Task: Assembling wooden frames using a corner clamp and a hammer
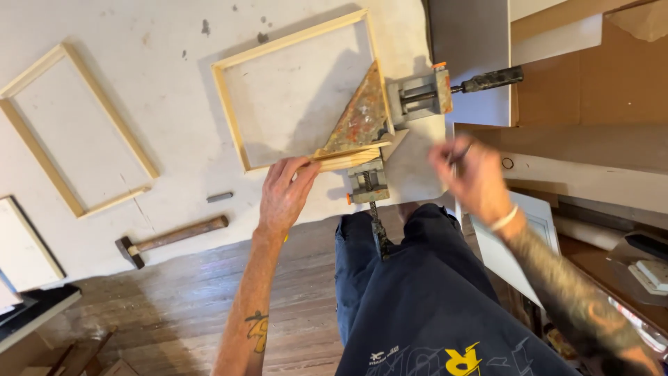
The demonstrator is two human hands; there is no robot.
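a: head view. left hand (287, 189) lies flat, fingers spread, pressing the near rail of the wooden frame (229, 104) by its clamped corner. right hand (467, 175) is blurred, closed around a thin dark tool, maybe a pencil; can't tell which.

b: where's the frame?

a: on the white worktable (160, 83), at its near edge, one corner locked in the corner clamp (390, 118). a paint-stained triangle block (358, 118) sits inside that corner.

b: handling?

a: looks light, thin softwood strips, stiff along the rail but weak at the joints i'd guess. hold it by a rail close to the clamp, not the free corners.

b: around it?

a: second frame (73, 132) well apart to the left, hammer (170, 238) near the table edge.
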